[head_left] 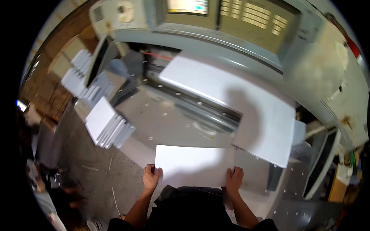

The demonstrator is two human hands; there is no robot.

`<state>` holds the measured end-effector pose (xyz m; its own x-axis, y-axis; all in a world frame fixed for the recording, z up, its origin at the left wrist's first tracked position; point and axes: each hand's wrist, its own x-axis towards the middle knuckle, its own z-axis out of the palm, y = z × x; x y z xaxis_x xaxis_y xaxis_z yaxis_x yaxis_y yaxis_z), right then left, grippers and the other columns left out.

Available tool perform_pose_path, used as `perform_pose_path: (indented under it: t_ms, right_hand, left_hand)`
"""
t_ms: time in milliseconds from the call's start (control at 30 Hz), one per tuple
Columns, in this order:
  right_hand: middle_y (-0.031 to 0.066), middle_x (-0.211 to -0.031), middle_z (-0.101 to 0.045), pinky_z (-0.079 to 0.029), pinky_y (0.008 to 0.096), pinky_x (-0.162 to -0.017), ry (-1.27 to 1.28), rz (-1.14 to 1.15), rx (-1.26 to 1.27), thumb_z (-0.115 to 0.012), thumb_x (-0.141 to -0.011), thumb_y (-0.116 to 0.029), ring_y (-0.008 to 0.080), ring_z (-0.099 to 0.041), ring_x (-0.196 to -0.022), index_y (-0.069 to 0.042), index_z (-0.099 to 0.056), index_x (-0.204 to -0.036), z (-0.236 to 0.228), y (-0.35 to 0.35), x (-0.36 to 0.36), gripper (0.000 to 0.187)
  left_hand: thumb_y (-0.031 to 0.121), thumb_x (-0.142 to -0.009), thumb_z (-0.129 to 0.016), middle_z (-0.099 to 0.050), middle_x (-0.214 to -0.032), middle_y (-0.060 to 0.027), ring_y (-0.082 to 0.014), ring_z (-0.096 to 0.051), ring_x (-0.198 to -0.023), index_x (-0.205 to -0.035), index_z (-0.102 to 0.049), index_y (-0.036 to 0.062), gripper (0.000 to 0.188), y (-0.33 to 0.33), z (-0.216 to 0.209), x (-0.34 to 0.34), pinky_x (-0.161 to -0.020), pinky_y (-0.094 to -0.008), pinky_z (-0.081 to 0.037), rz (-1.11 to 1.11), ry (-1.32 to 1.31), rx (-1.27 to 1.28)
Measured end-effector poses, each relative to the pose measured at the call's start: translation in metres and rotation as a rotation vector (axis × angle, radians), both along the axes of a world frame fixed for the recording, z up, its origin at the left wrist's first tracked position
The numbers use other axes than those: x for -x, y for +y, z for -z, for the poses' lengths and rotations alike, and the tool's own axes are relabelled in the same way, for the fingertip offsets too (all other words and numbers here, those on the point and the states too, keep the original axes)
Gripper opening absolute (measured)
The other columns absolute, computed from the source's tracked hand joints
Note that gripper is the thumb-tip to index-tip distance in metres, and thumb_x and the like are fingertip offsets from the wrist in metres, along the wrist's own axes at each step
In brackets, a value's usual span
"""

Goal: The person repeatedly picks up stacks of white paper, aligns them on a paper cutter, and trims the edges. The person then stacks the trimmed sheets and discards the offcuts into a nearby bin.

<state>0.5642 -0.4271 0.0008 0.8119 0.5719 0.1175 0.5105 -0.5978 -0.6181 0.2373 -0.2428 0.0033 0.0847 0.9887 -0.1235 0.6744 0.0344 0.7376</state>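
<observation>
Close in front of my body I hold a rectangular white sheet or stack of paper [192, 163]; its thickness is hard to make out. My left hand [152, 178] grips its left edge, thumb on top and fingers curled under. On the opposite edge my right hand [234, 179] is closed the same way. Beyond it, a large L-shaped layer of white paper [216, 77] lies on the grey metal table [173, 119] of a paper cutting machine, reaching back under the machine's front beam. A shadow falls across both papers.
Left of the table sit stacked paper bundles [106, 125], with more bundles [79, 77] behind. A screen [188, 6] and button panel [254, 15] top the machine. A dark-faced side guard [322, 163] stands at the right. Paper strips litter the floor [96, 177]. People show at lower left.
</observation>
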Motion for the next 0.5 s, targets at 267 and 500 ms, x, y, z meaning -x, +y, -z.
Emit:
perform_pose_path:
  t_ms: [267, 500]
  right_hand:
    - [0.0172, -0.101, -0.058, -0.048, 0.0486, -0.079, -0.257, -0.449, -0.105, -0.065, -0.09, -0.029, 0.0391, -0.057, -0.096, -0.003, -0.059, -0.105, 0.02, 0.188, 0.02, 0.031]
    - [0.0165, -0.104, -0.059, -0.048, 0.0487, -0.08, -0.416, -0.449, -0.017, -0.066, -0.09, -0.027, 0.0381, -0.058, -0.097, -0.003, -0.059, -0.108, -0.008, 0.256, 0.011, 0.031]
  left_hand:
    - [0.02, -0.085, -0.074, -0.064, -0.096, -0.0088, -0.0181, -0.062, -0.082, -0.117, -0.054, -0.002, 0.044, 0.033, -0.007, 0.096, -0.069, -0.0333, -0.052, -0.428, -0.636, 0.59]
    - [0.021, -0.089, -0.073, -0.067, -0.105, -0.0083, -0.0163, -0.066, -0.094, -0.123, -0.056, -0.0021, 0.044, 0.057, 0.001, 0.123, -0.078, -0.0322, -0.056, -0.135, -0.892, 0.798]
